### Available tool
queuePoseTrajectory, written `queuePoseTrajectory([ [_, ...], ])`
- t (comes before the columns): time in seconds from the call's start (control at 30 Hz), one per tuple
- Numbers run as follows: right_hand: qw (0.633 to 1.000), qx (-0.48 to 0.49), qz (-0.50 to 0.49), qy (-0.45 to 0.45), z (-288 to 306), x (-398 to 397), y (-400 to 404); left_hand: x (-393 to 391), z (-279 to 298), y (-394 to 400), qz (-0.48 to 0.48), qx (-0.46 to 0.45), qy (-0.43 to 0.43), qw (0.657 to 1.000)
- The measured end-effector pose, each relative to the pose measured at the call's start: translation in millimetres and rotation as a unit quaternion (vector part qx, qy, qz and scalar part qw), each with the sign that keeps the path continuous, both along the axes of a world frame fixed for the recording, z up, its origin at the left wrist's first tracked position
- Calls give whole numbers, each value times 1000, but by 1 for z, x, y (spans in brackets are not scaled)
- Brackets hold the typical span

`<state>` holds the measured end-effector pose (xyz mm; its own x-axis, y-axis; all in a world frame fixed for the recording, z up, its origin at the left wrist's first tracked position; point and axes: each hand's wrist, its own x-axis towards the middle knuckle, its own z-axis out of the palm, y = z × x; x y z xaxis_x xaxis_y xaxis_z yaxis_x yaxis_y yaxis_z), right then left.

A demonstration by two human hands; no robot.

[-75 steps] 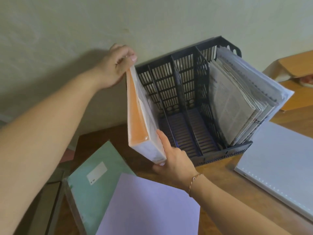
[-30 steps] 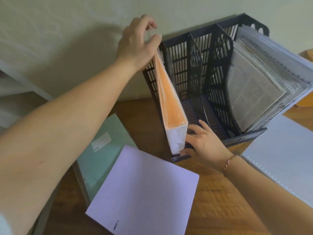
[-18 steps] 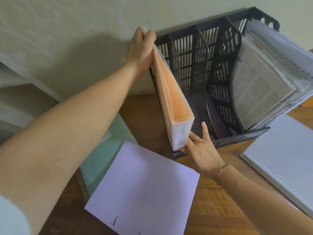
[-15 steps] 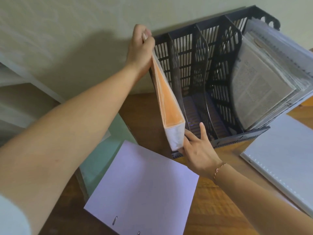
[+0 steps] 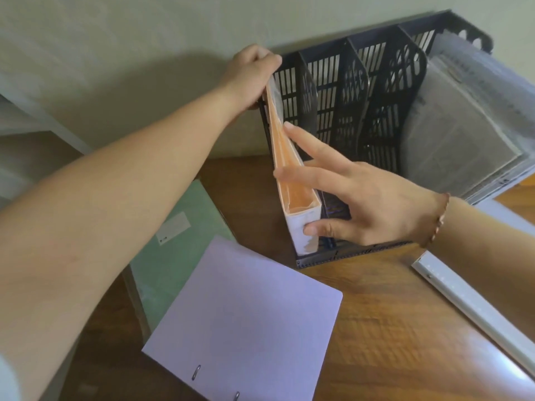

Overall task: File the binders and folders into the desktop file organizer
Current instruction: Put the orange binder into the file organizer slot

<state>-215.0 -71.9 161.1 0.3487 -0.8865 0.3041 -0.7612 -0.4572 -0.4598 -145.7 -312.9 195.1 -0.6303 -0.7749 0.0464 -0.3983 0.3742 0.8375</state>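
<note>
A pale wall (image 5: 115,39) backs a wooden desk (image 5: 376,314), where the black file organizer (image 5: 347,82) stands. Your left hand (image 5: 249,73) pinches the top rear corner of the orange binder (image 5: 289,175), fingers curled round its edge. Your right hand (image 5: 362,204), which half a second ago rested low at the organizer's front lip, has risen: its straight fingers are spread against the binder's open top edge and its thumb presses the white spine. The binder, earlier tilted half out, now sits upright in the leftmost slot, spine forward; this filing step appears nearly complete. The rightmost slot holds sleeved papers (image 5: 463,134). A lilac binder (image 5: 246,314), a green folder (image 5: 179,241) and a white binder (image 5: 477,308) lie unfiled on the desk.
</note>
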Motion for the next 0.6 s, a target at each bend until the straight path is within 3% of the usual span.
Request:
queuePoseTrajectory([
  [0.13,996,14,-11,-90,-12,6,0,-3,-1,0,12,-19,12,1000],
  [0.27,997,35,-4,-73,-10,1,-5,-7,3,6,22,-30,-4,999],
  [0.33,993,34,-20,-109,-23,1,3,3,4,10,21,-33,-9,999],
  [0.43,967,-4,-171,-191,-70,10,37,42,-10,37,84,-72,134,985],
  [0.5,943,-56,-289,-153,-111,24,60,80,-35,79,39,-146,204,967],
  [0.6,937,-49,-346,-11,-162,47,74,116,-65,127,-117,-314,187,923],
])
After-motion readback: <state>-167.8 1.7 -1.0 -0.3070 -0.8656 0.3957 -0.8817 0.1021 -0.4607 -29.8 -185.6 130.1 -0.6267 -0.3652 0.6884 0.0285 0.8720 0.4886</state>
